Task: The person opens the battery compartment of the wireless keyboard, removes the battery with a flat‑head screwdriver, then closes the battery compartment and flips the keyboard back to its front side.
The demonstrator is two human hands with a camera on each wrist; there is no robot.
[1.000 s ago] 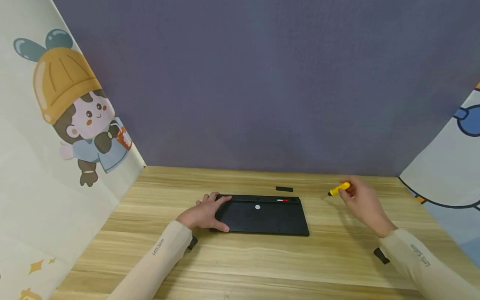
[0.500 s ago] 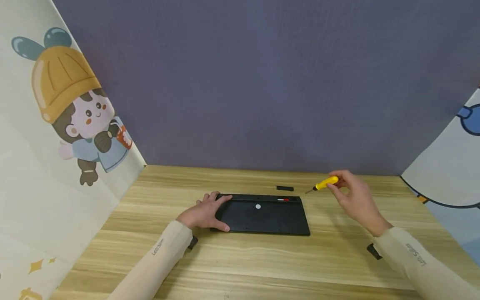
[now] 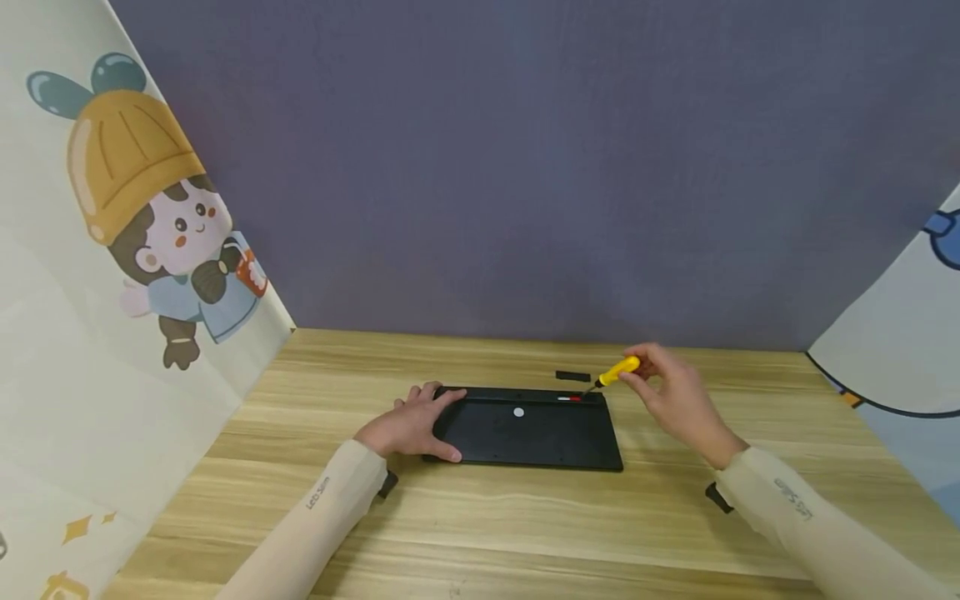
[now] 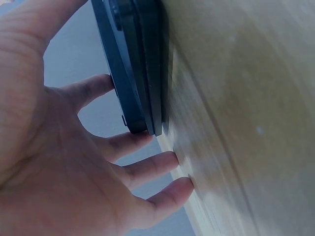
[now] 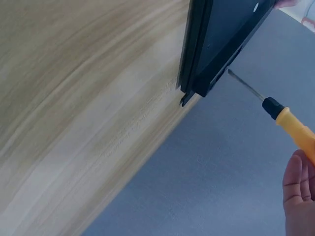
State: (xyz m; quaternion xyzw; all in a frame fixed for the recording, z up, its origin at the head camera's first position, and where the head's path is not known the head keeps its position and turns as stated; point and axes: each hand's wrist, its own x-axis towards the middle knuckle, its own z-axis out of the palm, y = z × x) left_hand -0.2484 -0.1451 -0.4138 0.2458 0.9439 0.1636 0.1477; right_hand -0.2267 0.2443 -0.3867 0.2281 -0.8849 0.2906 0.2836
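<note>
The small cover (image 3: 573,376) seems already off the black panel (image 3: 540,437) at lower centre, but the red-and-white piece (image 3: 570,398) still sits there, the left hand (image 3: 408,425) spread over one end, the right hand (image 3: 675,404) pinching a yellow screwdriver (image 3: 619,370), tip near that piece.

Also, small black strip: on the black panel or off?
Off: in head view, the black strip lies on the table beyond the black panel, a gap between them.

A yellow-hatted cartoon figure (image 3: 168,233) decorates the pale side wall (image 3: 60,408).
</note>
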